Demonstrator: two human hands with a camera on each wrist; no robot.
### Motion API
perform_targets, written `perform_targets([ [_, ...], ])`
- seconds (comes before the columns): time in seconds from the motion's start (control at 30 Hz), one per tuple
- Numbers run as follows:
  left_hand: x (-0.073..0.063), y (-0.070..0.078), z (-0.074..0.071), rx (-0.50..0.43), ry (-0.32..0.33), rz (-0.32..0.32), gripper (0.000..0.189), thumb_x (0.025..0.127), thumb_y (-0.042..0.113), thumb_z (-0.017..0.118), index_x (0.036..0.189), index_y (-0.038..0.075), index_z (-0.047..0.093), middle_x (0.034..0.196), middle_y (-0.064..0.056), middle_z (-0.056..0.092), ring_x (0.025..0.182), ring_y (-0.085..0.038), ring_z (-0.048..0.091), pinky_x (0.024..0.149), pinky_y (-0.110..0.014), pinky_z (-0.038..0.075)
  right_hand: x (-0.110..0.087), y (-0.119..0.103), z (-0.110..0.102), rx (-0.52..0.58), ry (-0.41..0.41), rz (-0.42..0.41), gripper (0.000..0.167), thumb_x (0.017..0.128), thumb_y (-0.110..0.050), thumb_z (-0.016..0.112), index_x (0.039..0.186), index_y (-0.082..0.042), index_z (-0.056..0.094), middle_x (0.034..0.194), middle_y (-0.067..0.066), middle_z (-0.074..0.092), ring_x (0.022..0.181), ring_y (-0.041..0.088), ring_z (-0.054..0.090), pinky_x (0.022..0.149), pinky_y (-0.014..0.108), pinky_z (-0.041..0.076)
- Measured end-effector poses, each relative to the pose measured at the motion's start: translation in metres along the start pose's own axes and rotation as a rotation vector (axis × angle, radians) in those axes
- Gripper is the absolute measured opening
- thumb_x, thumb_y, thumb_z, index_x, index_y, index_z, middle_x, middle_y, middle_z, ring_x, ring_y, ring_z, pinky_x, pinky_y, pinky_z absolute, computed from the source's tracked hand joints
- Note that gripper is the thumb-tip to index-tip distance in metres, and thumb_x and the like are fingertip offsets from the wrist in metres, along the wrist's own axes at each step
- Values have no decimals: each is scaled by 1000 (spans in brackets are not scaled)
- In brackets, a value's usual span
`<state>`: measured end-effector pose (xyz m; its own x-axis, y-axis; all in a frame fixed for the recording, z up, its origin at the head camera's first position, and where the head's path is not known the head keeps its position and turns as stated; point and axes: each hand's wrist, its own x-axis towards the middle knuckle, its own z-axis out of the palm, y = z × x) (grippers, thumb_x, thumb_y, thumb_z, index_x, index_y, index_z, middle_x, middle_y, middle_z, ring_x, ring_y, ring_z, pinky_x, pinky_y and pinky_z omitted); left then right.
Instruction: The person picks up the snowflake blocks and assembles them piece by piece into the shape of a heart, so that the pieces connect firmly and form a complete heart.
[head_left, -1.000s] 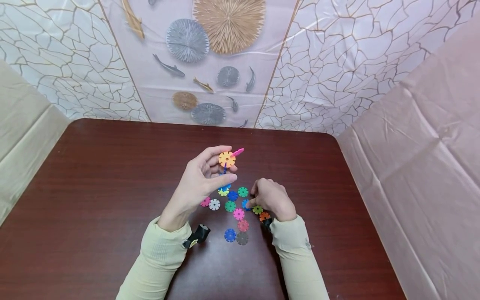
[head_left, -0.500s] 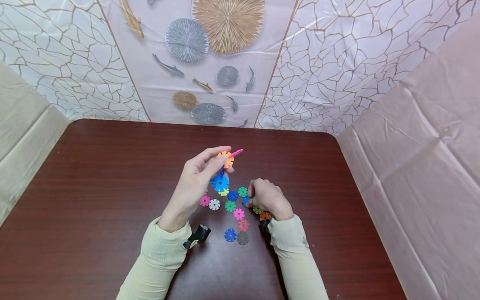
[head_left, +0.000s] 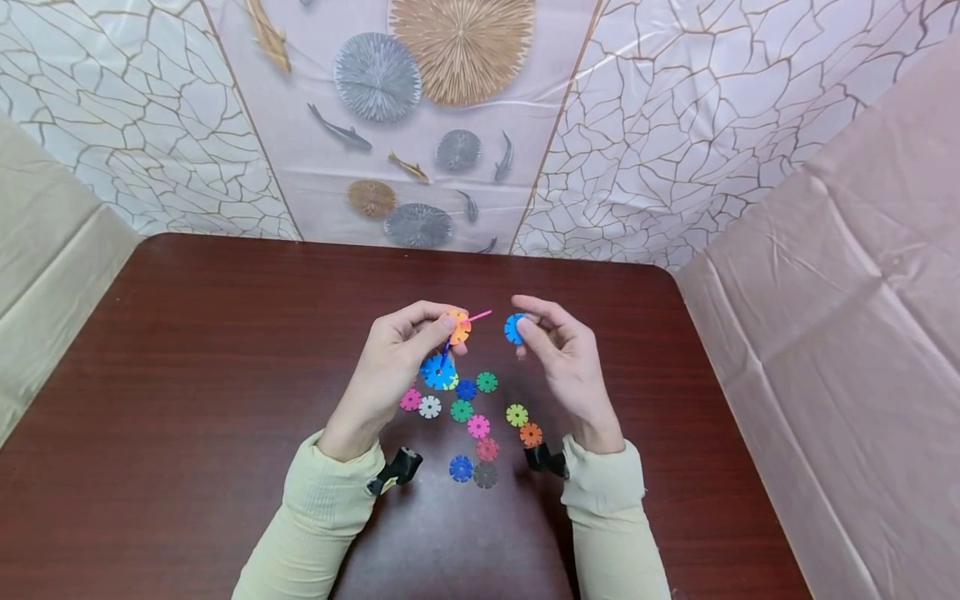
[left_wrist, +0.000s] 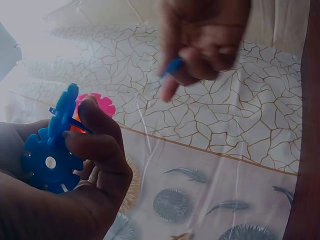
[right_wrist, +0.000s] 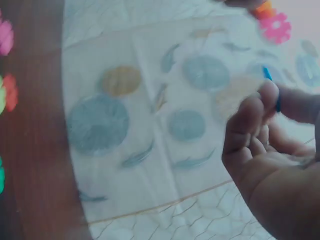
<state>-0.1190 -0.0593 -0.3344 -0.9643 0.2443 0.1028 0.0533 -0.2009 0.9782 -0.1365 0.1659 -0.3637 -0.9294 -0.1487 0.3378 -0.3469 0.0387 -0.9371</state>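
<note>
Thumb and fingers of my left hand (head_left: 393, 362) pinch the orange disc (head_left: 461, 330) of a joined set of notched plastic discs. From it a pink disc (head_left: 480, 316), seen edge-on, sticks out to the right. Below hang a dark blue disc (head_left: 446, 353) and a larger-looking light blue disc (head_left: 435, 372), slotted together. To the right, at about the same height, my right hand (head_left: 573, 367) pinches a single blue disc (head_left: 513, 328) between thumb and fingers, apart from the set. In the right wrist view that blue disc (right_wrist: 267, 74) appears edge-on.
Loose discs lie on the dark wood table (head_left: 247, 358) below my hands: green (head_left: 487, 382), white (head_left: 430, 407), pink (head_left: 478, 427), grey (head_left: 485, 475), yellow-green (head_left: 517, 415), orange (head_left: 531, 434) and several more. Patterned cloth (head_left: 637, 125) hangs behind the table.
My right hand has picked up the blue disc from the table and raised it beside the set. The left thumb has shifted from the lower discs up onto the orange one.
</note>
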Motion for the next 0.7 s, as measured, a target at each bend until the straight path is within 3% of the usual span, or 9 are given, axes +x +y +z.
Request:
perform_targets([
  [0.13,0,0,0,-2,6,-32,22,96,16,62,109,-1,61,82,-10,70,76,-20,69,64,-25,56,-3,-14,4,83,62,-53,21,95,-2,59,111,11,60,83,8,65,65,17,61,66,27,56],
  [0.27,0,-1,0,-2,-4,-56,20,96,16,62,107,-2,61,82,-10,70,75,-20,69,63,-24,56,-6,-21,8,120,55,-76,18,95,1,58,109,13,56,80,8,67,63,15,63,64,28,57],
  [0.5,-1,-1,1,19,-41,-75,20,96,18,62,104,0,63,84,-16,70,74,-23,69,64,-27,57,-8,-24,14,54,35,-37,26,94,0,61,118,8,60,81,7,67,68,17,64,67,30,58],
  [0.7,0,-3,3,35,-50,-66,18,96,17,63,102,0,63,81,-14,70,74,-25,69,67,-29,57,-10,-25,14,48,30,-48,26,93,0,62,118,7,60,80,13,66,68,17,65,66,31,58],
])
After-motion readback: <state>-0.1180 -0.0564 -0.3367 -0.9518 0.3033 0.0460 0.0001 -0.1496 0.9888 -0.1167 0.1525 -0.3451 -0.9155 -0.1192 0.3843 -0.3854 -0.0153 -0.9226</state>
